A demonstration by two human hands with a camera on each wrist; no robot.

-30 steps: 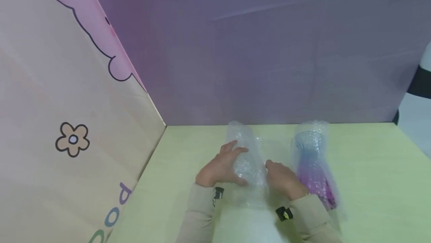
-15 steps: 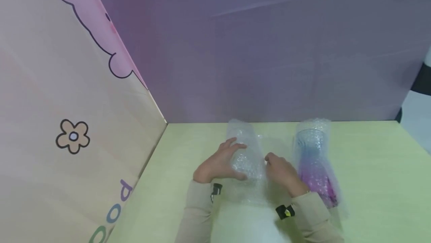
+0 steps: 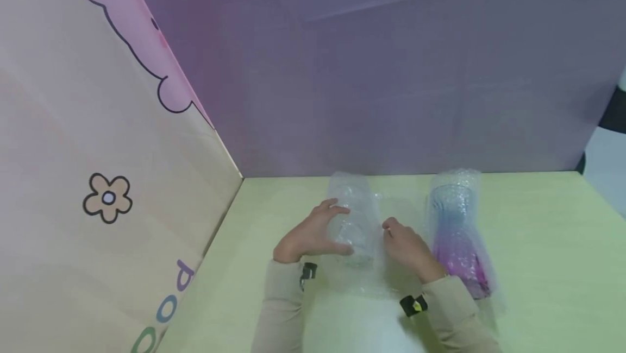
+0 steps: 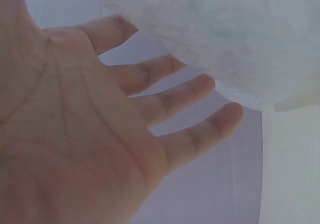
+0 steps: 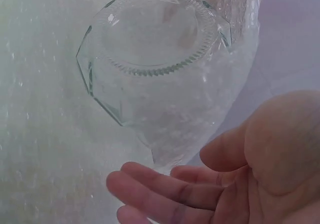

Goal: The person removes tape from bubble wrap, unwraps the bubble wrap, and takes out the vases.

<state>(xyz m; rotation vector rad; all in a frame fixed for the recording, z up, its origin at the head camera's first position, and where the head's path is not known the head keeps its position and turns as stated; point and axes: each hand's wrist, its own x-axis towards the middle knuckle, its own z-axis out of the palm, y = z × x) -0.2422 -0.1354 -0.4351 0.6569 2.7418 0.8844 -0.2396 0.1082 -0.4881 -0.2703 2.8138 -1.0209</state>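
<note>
A clear glass vase with a faceted outline and a ribbed ring on its base lies wrapped in bubble wrap. My left hand touches its left side; in the left wrist view, the spread, nearly straight fingers meet the wrap at their tips. On the right, my right hand pinches the loose edge of the bubble wrap, thumb above the fingers. The right wrist view has the vase's base facing the camera, just beyond the fingertips.
Right of my right hand lies a second bubble-wrapped vase, blue shading to purple. Both lie on a pale yellow-green table. A purple-grey panel stands behind, and a white printed panel on the left.
The wrapped glass vase has turned and shifted slightly left under my left hand, which moved left with it. My right hand has edged a little left and away from me.
</note>
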